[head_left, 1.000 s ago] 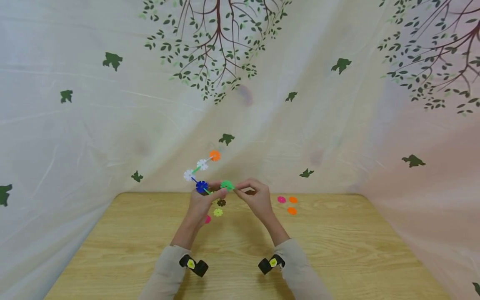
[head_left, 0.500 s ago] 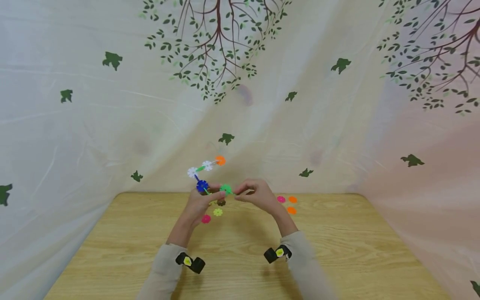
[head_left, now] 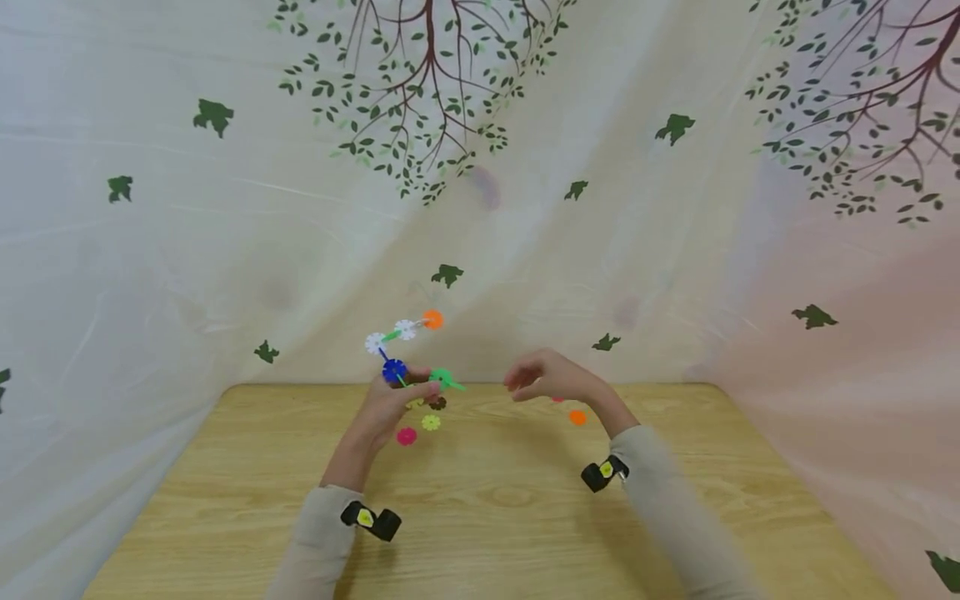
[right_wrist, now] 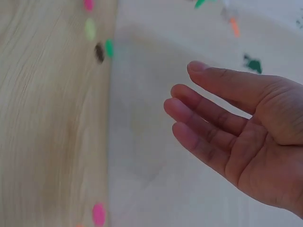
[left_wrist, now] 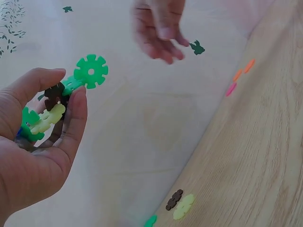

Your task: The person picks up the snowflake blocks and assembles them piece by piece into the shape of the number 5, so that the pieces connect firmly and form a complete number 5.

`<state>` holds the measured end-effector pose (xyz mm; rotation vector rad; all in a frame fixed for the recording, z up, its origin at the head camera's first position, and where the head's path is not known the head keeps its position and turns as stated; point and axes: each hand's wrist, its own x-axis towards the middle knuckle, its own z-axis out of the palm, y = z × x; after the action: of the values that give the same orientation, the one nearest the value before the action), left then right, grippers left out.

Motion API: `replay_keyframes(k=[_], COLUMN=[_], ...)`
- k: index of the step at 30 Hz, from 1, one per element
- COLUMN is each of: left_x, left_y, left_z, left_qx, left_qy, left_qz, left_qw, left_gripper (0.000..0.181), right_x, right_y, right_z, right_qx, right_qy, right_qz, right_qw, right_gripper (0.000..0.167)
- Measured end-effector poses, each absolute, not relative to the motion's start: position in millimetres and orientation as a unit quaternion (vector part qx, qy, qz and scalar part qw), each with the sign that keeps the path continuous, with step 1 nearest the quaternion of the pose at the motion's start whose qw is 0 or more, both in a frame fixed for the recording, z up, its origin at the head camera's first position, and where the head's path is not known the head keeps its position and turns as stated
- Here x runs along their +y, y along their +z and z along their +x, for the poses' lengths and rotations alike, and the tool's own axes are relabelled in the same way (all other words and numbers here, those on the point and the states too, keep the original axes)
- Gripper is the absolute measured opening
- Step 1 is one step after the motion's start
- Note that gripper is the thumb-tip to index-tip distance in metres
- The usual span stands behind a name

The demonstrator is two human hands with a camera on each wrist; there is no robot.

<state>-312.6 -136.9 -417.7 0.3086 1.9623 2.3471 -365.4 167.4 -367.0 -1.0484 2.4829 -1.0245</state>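
My left hand (head_left: 387,407) holds up a chain of joined notched discs, with thumb and fingers pinching it near one end. In the left wrist view a green disc (left_wrist: 91,72) sticks out past the fingertips, and a dark brown disc (left_wrist: 54,96) and a pale yellow disc (left_wrist: 48,118) lie within the grasp. From the hand the chain runs up through a blue disc (head_left: 394,371) and white discs (head_left: 376,342) to an orange disc (head_left: 432,320). My right hand (head_left: 555,377) hangs in the air, fingers relaxed and holding nothing, as the right wrist view shows.
On the wooden table (head_left: 510,500) under the left hand lie a pink disc (head_left: 407,436), a yellow disc (head_left: 431,422) and a brown disc (head_left: 438,403). Near the right hand lie an orange disc (head_left: 577,417) and others partly hidden. A printed cloth (head_left: 525,275) hangs behind the table.
My right hand has let go of the green end of the chain and moved away to the right. The left hand still grips the chain and has shifted slightly left.
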Motion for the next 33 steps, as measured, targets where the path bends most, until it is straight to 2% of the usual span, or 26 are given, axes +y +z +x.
replay_keyframes(k=[8, 15, 21, 33], left_x=[-141, -137, -133, -134], left_y=[-417, -420, -421, -419], left_z=[-313, -313, -312, -312], left_qx=[0.646, 0.636, 0.642, 0.643], left_qy=[0.756, 0.762, 0.758, 0.754], left_qz=[0.098, 0.106, 0.103, 0.12], left_qw=[0.043, 0.055, 0.059, 0.054], left_gripper=[0.019, 0.019, 0.025, 0.032], right_x=[227, 255, 265, 261], right_y=[-399, -427, -447, -459], right_z=[-385, -386, -388, -390], right_qx=[0.896, 0.928, 0.938, 0.93], right_qy=[-0.313, -0.281, -0.258, -0.282], right_qz=[-0.294, -0.227, -0.22, -0.228], right_qw=[0.115, 0.096, 0.076, 0.059], right_gripper=[0.018, 0.029, 0.034, 0.021])
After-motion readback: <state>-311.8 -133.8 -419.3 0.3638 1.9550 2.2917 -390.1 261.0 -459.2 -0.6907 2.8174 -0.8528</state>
